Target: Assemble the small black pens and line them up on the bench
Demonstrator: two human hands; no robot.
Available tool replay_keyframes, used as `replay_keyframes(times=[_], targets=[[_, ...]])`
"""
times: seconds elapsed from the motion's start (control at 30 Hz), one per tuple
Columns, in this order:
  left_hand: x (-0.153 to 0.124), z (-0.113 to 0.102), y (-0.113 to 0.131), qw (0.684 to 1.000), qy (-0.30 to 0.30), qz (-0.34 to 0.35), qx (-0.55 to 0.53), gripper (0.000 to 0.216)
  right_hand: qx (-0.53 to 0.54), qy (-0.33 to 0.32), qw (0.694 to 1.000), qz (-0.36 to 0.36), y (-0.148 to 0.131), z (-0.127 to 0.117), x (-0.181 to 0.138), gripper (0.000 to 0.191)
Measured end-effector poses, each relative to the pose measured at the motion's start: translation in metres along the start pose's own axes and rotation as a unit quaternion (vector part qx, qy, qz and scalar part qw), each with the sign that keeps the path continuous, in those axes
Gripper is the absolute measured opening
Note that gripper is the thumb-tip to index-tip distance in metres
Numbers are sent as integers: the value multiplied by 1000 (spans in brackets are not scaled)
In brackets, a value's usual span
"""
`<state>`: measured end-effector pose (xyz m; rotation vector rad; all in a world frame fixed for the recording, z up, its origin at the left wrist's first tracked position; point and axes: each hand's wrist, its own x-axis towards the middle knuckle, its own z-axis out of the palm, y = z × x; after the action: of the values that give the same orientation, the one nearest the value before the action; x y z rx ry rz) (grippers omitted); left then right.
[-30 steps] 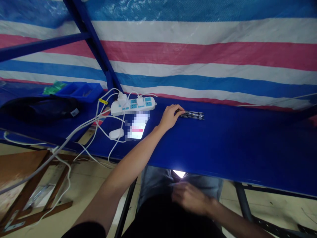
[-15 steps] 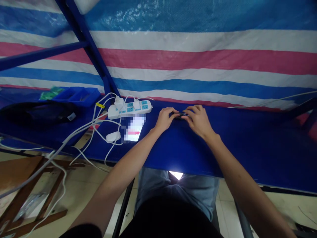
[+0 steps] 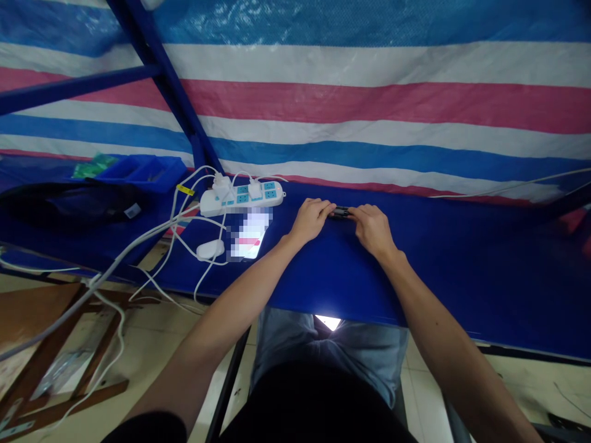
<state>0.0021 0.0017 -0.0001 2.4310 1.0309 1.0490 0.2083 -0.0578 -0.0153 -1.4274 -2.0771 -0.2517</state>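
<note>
On the blue table [image 3: 462,277] lies a small bundle of dark pens [image 3: 340,213], mostly hidden by my fingers. My left hand [image 3: 312,218] is closed round the bundle's left end. My right hand [image 3: 372,227] is closed round its right end, with the fingers curled over it. Only a short dark piece shows between the two hands. Both forearms reach forward from the table's near edge.
A white power strip [image 3: 241,197] with plugged white cables [image 3: 152,237] lies to the left, next to a lit phone [image 3: 249,235] and a white adapter [image 3: 210,249]. Farther left are a dark bag [image 3: 64,206] and blue bins [image 3: 138,169]. A striped tarp [image 3: 369,104] hangs behind.
My right hand came up from my lap onto the table and closed on the pens' right end. The left hand has kept its hold on them.
</note>
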Motion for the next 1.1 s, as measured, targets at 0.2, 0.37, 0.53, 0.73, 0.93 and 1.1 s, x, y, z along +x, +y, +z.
replay_keyframes(times=[0.2,0.37,0.53,0.73,0.93,1.1], targets=[[-1,-3,1,999,-24,-18,-31,47,65,7,998,-10,-4,-1,-3,38],[-3,-4,3,998,-4,4,-69,17,108,24,994,3,-7,-4,-7,41],[-2,-2,2,999,-17,10,-25,27,86,44,995,10,-10,-3,-9,36],[-1,-2,1,998,-54,11,15,60,86,63,994,11,-11,-2,-8,33],[-5,-5,6,997,-41,46,-39,26,96,66,993,12,-11,-5,-9,33],[-5,-3,8,997,-45,62,0,39,78,71,994,-5,-11,-4,-9,31]])
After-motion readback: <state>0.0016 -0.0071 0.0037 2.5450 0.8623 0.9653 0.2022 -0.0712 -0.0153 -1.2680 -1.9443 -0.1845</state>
